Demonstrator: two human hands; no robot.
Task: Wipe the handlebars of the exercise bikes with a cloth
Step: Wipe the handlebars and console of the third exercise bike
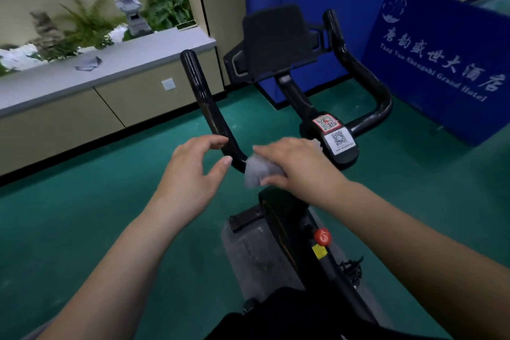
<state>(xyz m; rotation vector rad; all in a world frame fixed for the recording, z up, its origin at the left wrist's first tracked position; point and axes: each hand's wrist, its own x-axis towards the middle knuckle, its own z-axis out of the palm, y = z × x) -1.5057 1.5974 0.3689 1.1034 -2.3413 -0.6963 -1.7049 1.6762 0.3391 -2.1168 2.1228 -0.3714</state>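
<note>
Right hand [296,164] lies over a crumpled grey cloth [258,170], fingers curled down onto it, pressing it on the lower bend of the glossy black curved handlebar [205,102] of a black exercise bike [292,218]. Cloth sits at the bend, just left of the bike's centre stem, partly hidden under the palm. Left hand [193,171] is just beside the same bar, fingers loosely bent and spread, holding nothing; fingertips near the bar, contact unclear. Black console screen [276,41] stands upright between the two bar ends. Two QR-code stickers [332,131] on the stem block, right of the cloth. Red round knob [322,236] on the frame below. Floor is green carpet [82,215]. Left: grey ledge [132,63] over beige cabinets, small folded grey rag [89,64] on it, stone pagoda lantern [132,12] and ferns behind. Right: blue banner [441,63] with white hotel lettering.
</note>
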